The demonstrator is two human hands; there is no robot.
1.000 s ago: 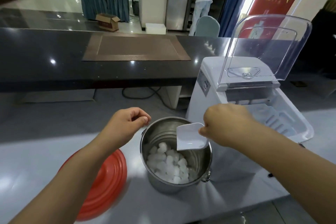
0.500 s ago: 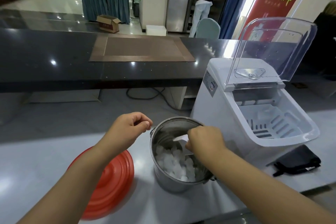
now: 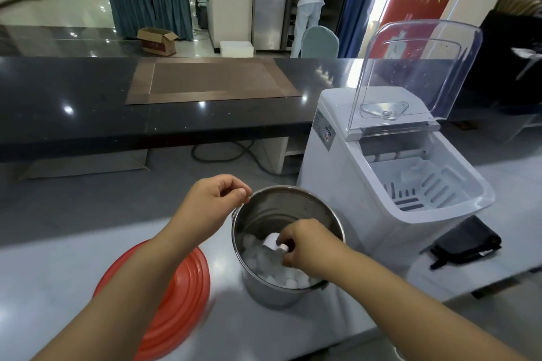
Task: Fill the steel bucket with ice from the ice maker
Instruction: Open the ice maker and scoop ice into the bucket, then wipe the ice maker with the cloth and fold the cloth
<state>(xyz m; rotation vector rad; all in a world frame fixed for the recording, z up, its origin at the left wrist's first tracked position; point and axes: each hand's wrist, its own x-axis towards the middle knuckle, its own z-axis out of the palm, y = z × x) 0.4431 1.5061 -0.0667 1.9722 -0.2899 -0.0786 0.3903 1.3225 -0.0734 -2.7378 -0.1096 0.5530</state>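
Right hand (image 3: 305, 246) grips a white scoop (image 3: 274, 242) inside the steel bucket (image 3: 264, 290), over the ice (image 3: 281, 277); left hand (image 3: 209, 205) curled, empty, beside its rim. Bucket stands on the desk (image 3: 58, 272) between red lid (image 3: 176, 302) and open ice maker (image 3: 337, 184)

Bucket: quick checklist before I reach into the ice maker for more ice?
1. Upright bucket: ok.
2. Held scoop in right grip: ok, inside bucket.
3. Emptied scoop: cannot tell, grip hides it.
4. Raised lid: ok.
5. Stocked basket: not ok, nearly empty.
6. Steadying left grip: cannot tell, curled at rim.
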